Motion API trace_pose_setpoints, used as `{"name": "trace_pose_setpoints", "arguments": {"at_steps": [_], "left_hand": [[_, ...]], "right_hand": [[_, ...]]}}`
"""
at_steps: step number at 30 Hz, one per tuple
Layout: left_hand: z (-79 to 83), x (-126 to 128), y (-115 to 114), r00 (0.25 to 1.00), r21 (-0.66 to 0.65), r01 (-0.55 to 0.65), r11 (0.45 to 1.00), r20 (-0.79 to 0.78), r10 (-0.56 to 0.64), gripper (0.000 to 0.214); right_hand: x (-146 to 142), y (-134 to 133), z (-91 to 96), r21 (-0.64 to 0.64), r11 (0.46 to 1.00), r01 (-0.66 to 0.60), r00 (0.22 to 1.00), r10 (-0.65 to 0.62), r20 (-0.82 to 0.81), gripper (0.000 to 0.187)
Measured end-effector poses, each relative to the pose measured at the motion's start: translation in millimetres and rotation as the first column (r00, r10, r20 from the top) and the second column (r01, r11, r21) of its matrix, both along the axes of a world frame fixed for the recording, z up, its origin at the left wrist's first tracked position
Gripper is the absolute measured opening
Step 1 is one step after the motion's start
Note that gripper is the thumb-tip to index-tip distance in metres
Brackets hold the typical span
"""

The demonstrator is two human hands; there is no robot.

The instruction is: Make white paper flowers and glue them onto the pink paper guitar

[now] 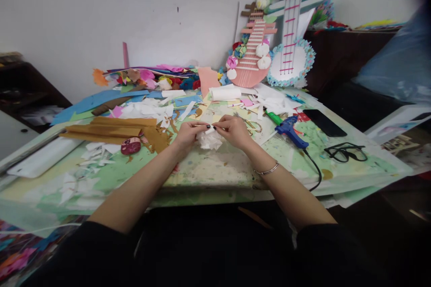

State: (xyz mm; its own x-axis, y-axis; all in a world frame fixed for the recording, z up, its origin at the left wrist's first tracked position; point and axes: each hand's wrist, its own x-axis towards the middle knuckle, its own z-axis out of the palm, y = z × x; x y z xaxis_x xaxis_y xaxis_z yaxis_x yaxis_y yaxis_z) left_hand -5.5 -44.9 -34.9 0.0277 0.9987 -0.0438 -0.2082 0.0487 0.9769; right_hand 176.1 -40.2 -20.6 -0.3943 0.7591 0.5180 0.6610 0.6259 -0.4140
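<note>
Both of my hands meet over the middle of the table around a small white crumpled paper piece (210,140). My left hand (188,134) is closed, pinching the paper from the left. My right hand (234,131), a thin bracelet on its wrist, is closed on the same paper from the right. The fingertips of both hands touch at the paper's top edge. A blue glue gun (290,131) lies just to the right of my right hand, with its black cord running toward the table's front edge.
Brown folded paper (111,128), white scraps (96,152) and coloured sheets (101,98) cover the left and back. A white roll (225,93), scissors (251,124), a black phone (324,122) and glasses (345,151) lie to the right. Paper instrument models (256,54) lean on the wall.
</note>
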Motion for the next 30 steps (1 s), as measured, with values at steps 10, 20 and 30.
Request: {"name": "trace_pose_setpoints", "arguments": {"at_steps": [10,20,30], "left_hand": [[-1.2,-1.4,0.6,1.0,-0.048,0.008,0.999,0.014,-0.007,0.029],[-1.1,-2.7,3.4,0.999,-0.005,-0.021,1.0,0.038,0.021,0.028],[-1.4,0.4,2.1,0.997,-0.031,0.006,1.0,0.083,-0.003,0.029]], "right_hand": [[-1.8,-2.0,0.8,0.024,1.0,0.005,1.0,-0.005,-0.008,0.023],[6.8,2.0,6.6,-0.012,0.991,-0.133,0.99,0.134,0.051,0.042],[4.5,-0.4,4.4,-0.029,1.0,-0.009,0.992,0.013,0.124,0.041]]}}
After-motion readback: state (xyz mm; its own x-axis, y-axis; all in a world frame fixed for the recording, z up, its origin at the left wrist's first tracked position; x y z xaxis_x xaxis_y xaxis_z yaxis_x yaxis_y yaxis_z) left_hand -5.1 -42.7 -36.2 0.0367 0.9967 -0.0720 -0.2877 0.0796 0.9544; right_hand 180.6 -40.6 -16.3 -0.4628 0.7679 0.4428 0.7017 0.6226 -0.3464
